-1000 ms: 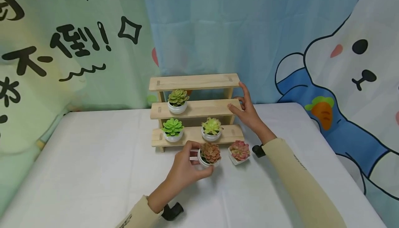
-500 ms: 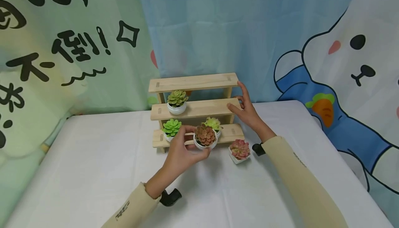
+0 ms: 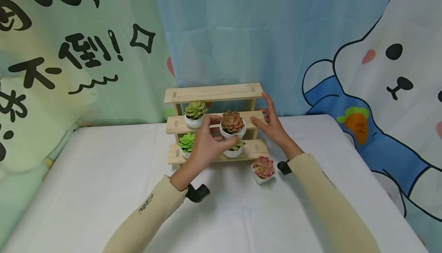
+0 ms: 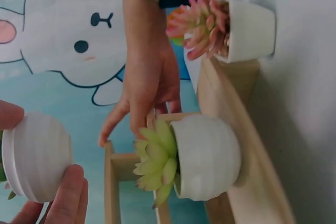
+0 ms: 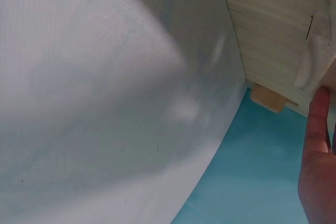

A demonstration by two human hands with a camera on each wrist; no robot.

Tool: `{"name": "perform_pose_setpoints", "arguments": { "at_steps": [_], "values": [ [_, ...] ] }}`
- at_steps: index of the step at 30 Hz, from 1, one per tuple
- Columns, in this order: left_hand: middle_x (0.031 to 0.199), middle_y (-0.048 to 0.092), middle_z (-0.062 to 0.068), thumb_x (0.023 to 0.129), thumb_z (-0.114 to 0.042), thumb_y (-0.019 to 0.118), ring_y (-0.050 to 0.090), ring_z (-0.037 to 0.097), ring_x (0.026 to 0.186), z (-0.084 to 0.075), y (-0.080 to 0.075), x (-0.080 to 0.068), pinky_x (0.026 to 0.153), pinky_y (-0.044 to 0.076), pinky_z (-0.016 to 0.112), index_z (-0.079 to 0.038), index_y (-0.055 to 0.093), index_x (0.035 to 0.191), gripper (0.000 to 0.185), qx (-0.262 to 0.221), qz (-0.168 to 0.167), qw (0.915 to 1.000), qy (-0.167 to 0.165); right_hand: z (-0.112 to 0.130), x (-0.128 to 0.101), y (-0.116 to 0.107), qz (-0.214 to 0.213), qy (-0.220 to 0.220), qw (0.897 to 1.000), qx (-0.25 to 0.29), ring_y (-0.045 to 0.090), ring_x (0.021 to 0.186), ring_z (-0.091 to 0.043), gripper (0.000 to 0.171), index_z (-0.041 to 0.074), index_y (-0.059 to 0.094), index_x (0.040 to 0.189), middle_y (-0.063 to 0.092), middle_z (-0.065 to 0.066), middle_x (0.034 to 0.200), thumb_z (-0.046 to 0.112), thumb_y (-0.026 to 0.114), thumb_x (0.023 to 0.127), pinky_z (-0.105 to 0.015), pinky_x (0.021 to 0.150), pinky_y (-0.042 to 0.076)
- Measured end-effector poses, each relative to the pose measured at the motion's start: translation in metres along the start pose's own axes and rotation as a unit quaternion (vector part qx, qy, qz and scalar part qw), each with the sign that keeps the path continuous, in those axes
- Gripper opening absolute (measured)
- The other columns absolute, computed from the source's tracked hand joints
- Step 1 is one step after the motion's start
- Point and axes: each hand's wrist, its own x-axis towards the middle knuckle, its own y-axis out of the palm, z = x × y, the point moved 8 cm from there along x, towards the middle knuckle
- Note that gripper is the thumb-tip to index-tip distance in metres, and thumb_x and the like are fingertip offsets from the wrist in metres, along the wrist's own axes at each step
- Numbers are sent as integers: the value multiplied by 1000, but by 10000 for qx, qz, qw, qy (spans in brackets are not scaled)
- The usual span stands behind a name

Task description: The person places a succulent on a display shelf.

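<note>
Two hands work at the stepped pale wooden shelf [image 3: 214, 120]: left hand [image 3: 207, 145] pinches the brown succulent in its round white pot [image 3: 232, 124] above the middle step; right hand [image 3: 272, 124], fingers spread, touches the shelf's right end.

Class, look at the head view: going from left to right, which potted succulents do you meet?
Bright green succulent → olive green succulent → brown succulent gripped by the left hand → pink succulent on the table.

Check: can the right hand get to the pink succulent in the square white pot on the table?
Probably yes. The right hand rests on the wooden shelf's end; the pink succulent sits just below, nothing between.
</note>
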Motion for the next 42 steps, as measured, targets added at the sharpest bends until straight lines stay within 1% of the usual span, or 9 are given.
{"name": "perform_pose_setpoints", "arguments": {
  "at_steps": [9,13,15,20,25,30,34,37,42],
  "values": [
    [121,51,23,81,-9,77,63,37,102,0,4,25,80,57,34,4,44,122,55,331,-46,9994,-59,-4,0,-1,5,38,10000,42,35,129,-35,81,23,0,157,0,-1,162,7,53,99,-46,87,25],
    [121,52,22,81,-12,77,64,35,102,1,7,35,80,57,35,3,43,121,54,528,-38,9986,-64,17,-4,1,109,92,9999,62,31,133,-43,79,14,-2,157,-3,-8,162,3,51,99,-51,92,26],
    [121,53,22,82,-13,76,64,34,102,1,9,39,80,57,35,3,43,121,54,622,-33,9980,-52,19,-3,1,123,62,9999,85,30,133,-43,80,14,-3,157,-4,-8,162,2,51,99,-53,94,27],
    [119,54,21,82,-15,76,60,32,104,3,12,48,83,54,38,3,44,124,55,897,-77,9958,-162,1,1,-2,54,-44,9999,93,35,131,-38,81,23,-1,157,0,-2,162,6,53,99,-52,93,32],
    [119,54,22,82,-15,76,57,34,107,9,16,52,87,51,42,4,44,123,56,997,-191,9942,-365,-1,0,-2,71,-72,9998,176,35,130,-38,82,23,-1,157,1,-4,162,5,54,99,-55,95,32],
    [120,53,23,82,-15,77,58,35,104,19,20,53,86,53,41,4,43,124,57,956,-215,9938,-518,-1,-3,1,145,57,9997,166,32,134,-41,81,22,-1,157,-1,-6,162,5,53,99,-62,106,22],
    [119,53,23,82,-15,77,60,35,97,28,21,55,80,53,39,4,43,124,57,959,-244,9936,-537,14,-7,3,219,117,9994,221,28,136,-47,80,14,-2,157,-5,-10,162,2,52,99,-66,110,15],
    [117,54,22,82,-15,76,60,33,94,31,21,58,78,53,39,4,43,123,56,1045,-286,9928,-505,28,-10,4,233,138,9994,236,27,135,-49,79,8,-1,156,-6,-14,162,0,52,98,-67,110,14],
    [115,54,22,82,-17,77,60,32,98,34,23,62,81,53,41,4,44,121,54,1279,-249,9902,-501,35,-12,1,178,158,9996,141,29,134,-48,78,6,-1,156,-6,-15,162,0,51,98,-66,111,15]
  ]
}}
